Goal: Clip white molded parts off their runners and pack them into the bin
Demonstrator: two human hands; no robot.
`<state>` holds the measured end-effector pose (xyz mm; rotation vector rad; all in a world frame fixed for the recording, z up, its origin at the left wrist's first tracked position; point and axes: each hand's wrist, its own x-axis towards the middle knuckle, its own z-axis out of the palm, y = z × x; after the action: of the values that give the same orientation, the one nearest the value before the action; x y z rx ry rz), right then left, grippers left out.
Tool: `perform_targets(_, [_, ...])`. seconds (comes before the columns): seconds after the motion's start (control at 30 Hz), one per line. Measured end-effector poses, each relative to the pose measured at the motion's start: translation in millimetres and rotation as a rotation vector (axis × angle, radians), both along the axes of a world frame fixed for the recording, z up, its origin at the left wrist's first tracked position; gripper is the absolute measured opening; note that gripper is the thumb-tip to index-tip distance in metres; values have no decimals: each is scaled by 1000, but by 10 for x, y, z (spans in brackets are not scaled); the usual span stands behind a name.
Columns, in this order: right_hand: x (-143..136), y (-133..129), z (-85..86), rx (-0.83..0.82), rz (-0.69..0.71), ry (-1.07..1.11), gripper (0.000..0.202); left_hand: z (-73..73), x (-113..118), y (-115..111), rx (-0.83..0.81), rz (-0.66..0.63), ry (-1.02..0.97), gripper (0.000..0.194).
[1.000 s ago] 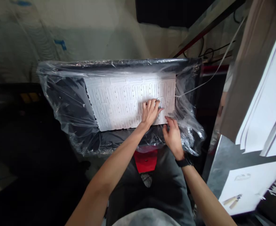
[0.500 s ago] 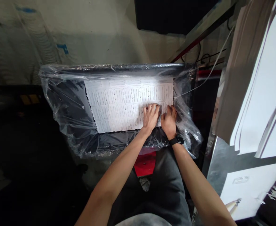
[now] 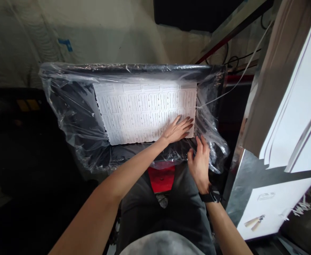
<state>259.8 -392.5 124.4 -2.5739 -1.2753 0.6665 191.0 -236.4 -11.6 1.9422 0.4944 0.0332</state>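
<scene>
A white die-cut sheet (image 3: 134, 117), marked with rows of cut outlines, lies in a dark bin (image 3: 73, 106) lined with clear plastic film (image 3: 102, 159). My left hand (image 3: 179, 129) rests flat on the sheet's lower right part, its fingers spread toward the right edge. Nothing shows in its grasp. My right hand (image 3: 200, 159), with a black band at the wrist, is off the sheet by the bin's near right corner. Its fingers are apart and slightly bent beside the crumpled film, and I cannot tell whether they touch it.
Large paper sheets (image 3: 290, 88) hang over a metal table (image 3: 245, 177) at the right. On a white sheet (image 3: 272, 205) there lie pliers (image 3: 255, 223) with pale handles. A thin white cord (image 3: 235, 86) runs from the bin's right side up toward the table. A red seat (image 3: 162, 179) shows between my legs.
My left hand has slid right and flattened on the sheet. My right hand has lifted off the sheet and drawn back toward me, its fingers opening. The view has shifted slightly.
</scene>
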Motion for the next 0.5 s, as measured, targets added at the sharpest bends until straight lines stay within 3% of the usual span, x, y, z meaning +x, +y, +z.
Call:
perform_targets(0.1, [-33, -205, 186, 37, -86, -53, 49, -78, 22, -12, -107, -5, -69, 52])
perform_targets(0.27, [-30, -365, 268, 90, -127, 4, 38, -114, -28, 17, -240, 37, -124, 54])
perform_targets(0.4, [-3, -302, 317, 115, -188, 74, 37, -92, -78, 45, -318, 30, -136, 56])
perform_targets(0.5, [-20, -149, 244, 104, -217, 234, 37, -99, -45, 72, -372, 13, -139, 57])
